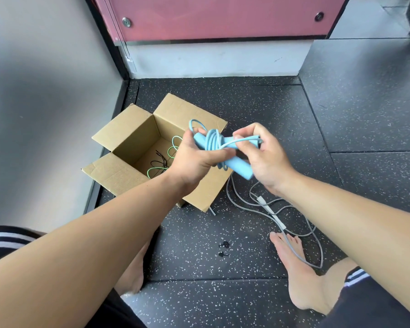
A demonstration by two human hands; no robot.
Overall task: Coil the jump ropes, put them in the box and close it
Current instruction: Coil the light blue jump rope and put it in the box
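Note:
A light blue jump rope (pixel 214 140), its cord coiled around its two handles, is held above the right side of an open cardboard box (pixel 128 140). My left hand (pixel 194 157) grips the handles and the coil. My right hand (pixel 263 155) pinches a loose strand of the blue cord that runs across the bundle. Inside the box lie a green rope (pixel 173 147) and a black rope (pixel 159 159). A grey jump rope (pixel 270 209) with white handles sprawls uncoiled on the floor to the right of the box.
The box has all flaps open and stands on dark speckled rubber floor (pixel 341 114) near a grey wall on the left and a pink panel behind. My bare feet (pixel 298 273) rest on the floor; the grey cord runs past the right one.

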